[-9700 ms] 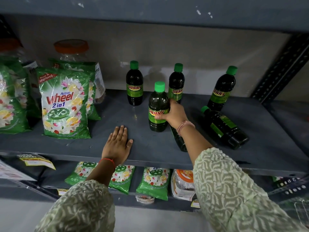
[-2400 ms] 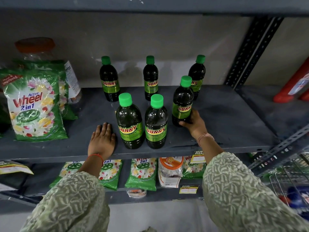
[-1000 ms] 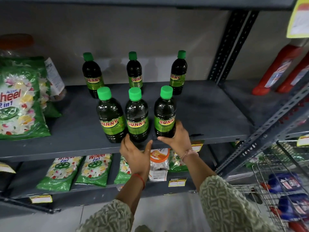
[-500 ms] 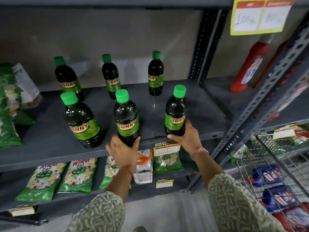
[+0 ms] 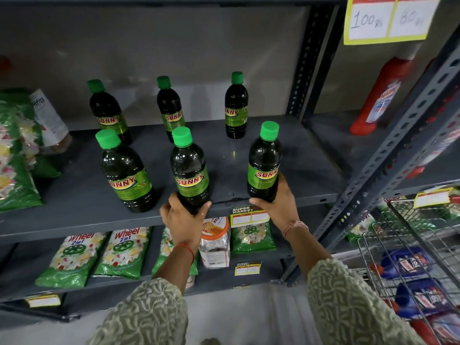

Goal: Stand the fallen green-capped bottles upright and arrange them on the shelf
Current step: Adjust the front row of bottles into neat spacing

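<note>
Several dark SUNNY bottles with green caps stand upright on the grey shelf (image 5: pixel 303 155), in a back row and a front row. My left hand (image 5: pixel 183 216) grips the base of the front middle bottle (image 5: pixel 190 170) at the shelf's front edge. My right hand (image 5: pixel 280 202) holds the base of the front right bottle (image 5: pixel 263 163). The front left bottle (image 5: pixel 124 173) stands free. At the back stand the back left bottle (image 5: pixel 107 113), the back middle bottle (image 5: pixel 170 108) and the back right bottle (image 5: pixel 236 108).
Green Wheel detergent packs (image 5: pixel 15 155) lean at the shelf's left end, with more packs (image 5: pixel 119 252) and a clear jar (image 5: pixel 215 242) on the shelf below. A perforated upright (image 5: pixel 388 155) crosses on the right, near a wire cart (image 5: pixel 418 265) and red bottles (image 5: pixel 380 95).
The three front bottles were spread apart from a tight cluster. My left hand came off the shelf onto the middle bottle; my right hand slid its bottle rightward. The view shifted right.
</note>
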